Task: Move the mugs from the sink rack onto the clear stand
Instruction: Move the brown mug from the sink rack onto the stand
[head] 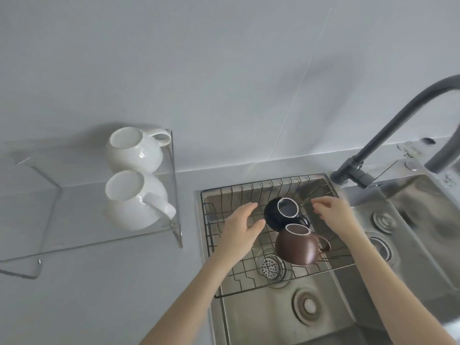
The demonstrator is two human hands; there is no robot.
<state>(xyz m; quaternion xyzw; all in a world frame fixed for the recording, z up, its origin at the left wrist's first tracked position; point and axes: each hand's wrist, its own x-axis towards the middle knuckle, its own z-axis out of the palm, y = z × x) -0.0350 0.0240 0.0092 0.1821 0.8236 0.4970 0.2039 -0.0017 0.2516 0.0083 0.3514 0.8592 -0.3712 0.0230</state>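
Reaching with both hands spread and empty, left hand [240, 226] and right hand [334, 211] flank the black mug [276, 216] in the sink rack [224, 270]: grip its body, lift clear of the touching brown mug [296, 247].

You have two mugs [291, 227] in the sink rack [249, 267], one behind the other; left of it, on the worktop [119, 282], the stand [82, 227] carries two more [135, 175].

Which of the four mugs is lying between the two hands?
The black mug in the wire rack; left hand and right hand flank it. The brown mug lies nearer; both white mugs stand on the clear stand.
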